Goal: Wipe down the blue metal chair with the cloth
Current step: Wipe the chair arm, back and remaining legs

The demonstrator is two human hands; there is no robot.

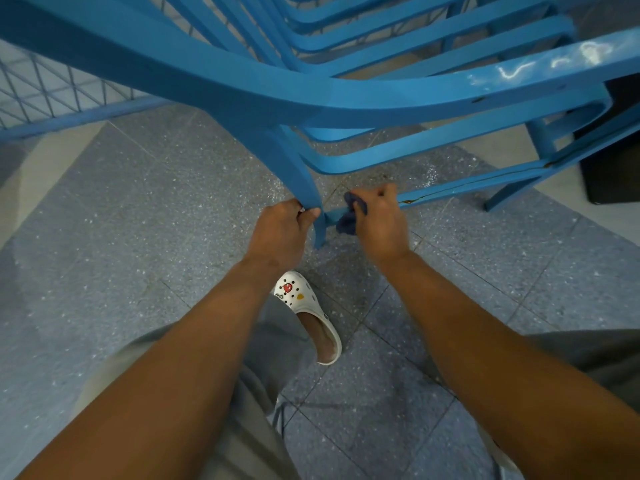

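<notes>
Blue chair (346,102): painted metal, showing satin sheen, paint chipping to rust on low bar. Cloth (348,221): dark, soft, bunching. Floor (138,209): speckled grey tile, looking matt.

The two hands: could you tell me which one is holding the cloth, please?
The right hand grips the dark cloth against the chair's low bar. The left hand holds no cloth; it grips the chair's leg.

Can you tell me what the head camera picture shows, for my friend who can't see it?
Seen from above, a person's left hand grips a leg of a tilted blue metal chair while the right hand holds a dark cloth against a low bar. Below is a speckled grey floor and a white clog.
</notes>
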